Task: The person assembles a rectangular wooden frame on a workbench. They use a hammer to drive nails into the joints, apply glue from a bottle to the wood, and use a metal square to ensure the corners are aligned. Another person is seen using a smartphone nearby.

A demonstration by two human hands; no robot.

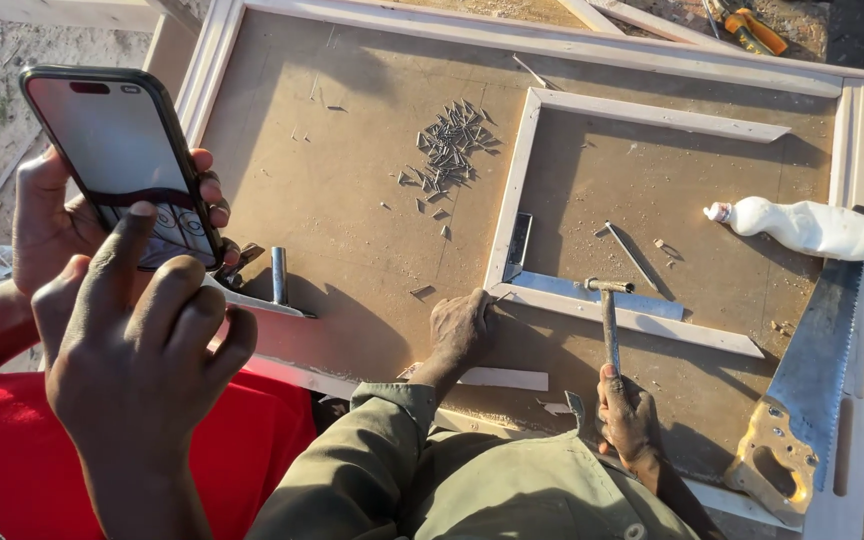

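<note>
Left hand (52,225) curled around phone (122,160), clamped on its edges, holding it upright and tilted over left edge of surface (352,200). Right hand (142,350) half open, index finger extended, tip touching lower screen. Phone: dark case, pale screen, dark band with round controls low down. Ahead, co-worker's hand (462,325) presses small wooden frame (642,215) corner; other hand (627,415) grips hammer (609,315). Nail pile (447,150) mid-board, white glue bottle (812,228) and handsaw (802,390) at right.
</note>
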